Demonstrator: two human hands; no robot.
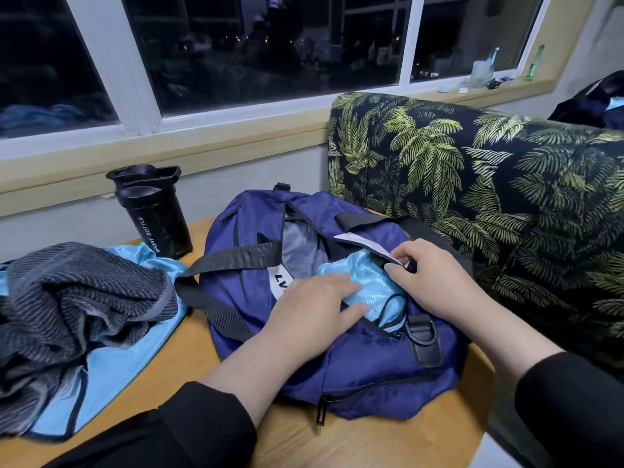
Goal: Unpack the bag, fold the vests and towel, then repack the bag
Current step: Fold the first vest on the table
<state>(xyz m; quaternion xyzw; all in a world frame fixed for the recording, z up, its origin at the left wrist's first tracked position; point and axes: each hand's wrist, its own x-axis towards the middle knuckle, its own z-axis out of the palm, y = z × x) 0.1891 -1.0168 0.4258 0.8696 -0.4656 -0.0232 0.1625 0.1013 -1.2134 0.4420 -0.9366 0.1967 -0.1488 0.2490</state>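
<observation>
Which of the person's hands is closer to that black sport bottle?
Left. The left hand lies on the bag below right of the sport bottle; the right hand is farther right.

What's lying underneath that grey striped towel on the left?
A light blue vest with dark trim lies under the grey towel, on the wooden table. The towel covers most of it, so anything else beneath stays hidden.
</observation>
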